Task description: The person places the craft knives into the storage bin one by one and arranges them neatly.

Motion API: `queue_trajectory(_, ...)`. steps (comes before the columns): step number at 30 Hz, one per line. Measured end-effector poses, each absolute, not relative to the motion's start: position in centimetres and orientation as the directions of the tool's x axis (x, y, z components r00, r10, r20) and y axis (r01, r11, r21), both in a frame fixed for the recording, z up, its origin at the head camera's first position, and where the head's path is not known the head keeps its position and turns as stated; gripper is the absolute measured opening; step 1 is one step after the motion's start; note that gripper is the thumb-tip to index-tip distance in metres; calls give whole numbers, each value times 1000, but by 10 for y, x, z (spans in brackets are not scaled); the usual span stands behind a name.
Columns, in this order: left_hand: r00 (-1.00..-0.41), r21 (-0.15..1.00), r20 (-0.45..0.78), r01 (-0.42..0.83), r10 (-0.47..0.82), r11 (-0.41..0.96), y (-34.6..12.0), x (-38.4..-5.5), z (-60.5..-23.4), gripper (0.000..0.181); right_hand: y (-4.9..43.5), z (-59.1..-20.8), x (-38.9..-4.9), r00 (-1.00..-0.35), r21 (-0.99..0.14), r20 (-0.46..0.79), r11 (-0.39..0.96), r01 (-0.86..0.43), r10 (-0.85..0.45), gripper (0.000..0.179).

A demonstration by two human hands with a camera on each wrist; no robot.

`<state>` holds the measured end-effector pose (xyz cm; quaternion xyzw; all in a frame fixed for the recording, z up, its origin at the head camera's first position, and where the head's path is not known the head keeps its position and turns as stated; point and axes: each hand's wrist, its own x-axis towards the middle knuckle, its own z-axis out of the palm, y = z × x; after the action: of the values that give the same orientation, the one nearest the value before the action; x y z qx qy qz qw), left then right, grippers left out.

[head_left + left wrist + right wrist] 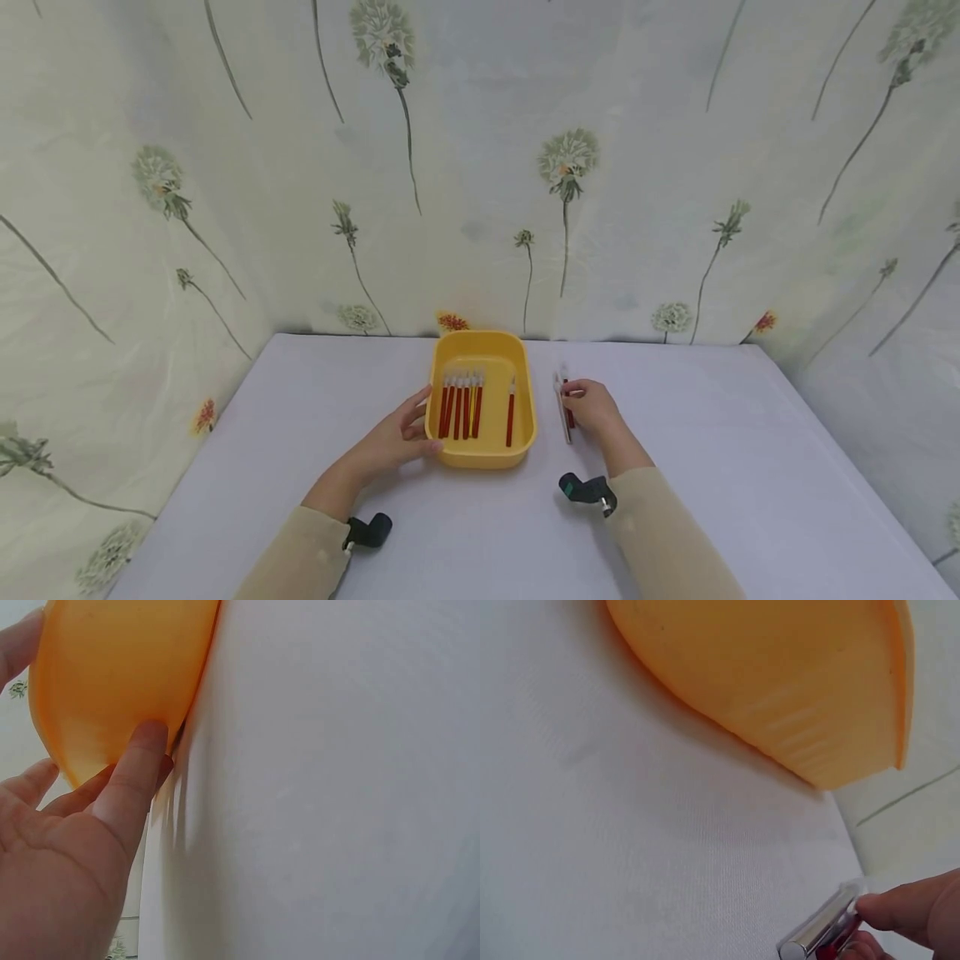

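A yellow plastic box (482, 459) sits on the table, its left side by my left hand (386, 446). In the left wrist view my fingers (133, 776) rest spread against the outside of the box wall. Inside lie several slim red pens (457, 408) with pale, clear-looking caps, a yellow pen (472, 410) among them. One more red pen (511, 417) lies apart at the box's right side. Right of the box, my right hand (596, 408) pinches a silver pen (814, 930) between thumb and finger. Close beside it is another red pen (569, 412), partly covered by my fingers.
The white table (465, 533) ends at the back against a hanging cloth (480, 200) printed with dandelions. More of this cloth hangs along both sides. Black wrist cameras (371, 531) are strapped at both sleeves.
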<state>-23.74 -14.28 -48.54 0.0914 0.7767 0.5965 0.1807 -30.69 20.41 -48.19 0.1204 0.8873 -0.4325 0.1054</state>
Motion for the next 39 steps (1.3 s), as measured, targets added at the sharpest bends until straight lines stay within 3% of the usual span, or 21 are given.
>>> queue_trajectory(22, -921, 958, -171, -72, 349, 279, -142, -240, -488, 100, 219, -481, -310, -972, -583, -224, 789, 193, 72, 29)
queue_trajectory(39, -926, 955, -179, -82, 331, 285, -143, -241, -491, 100, 244, -477, -287, -974, -738, -223, 645, 198, 44, 36)
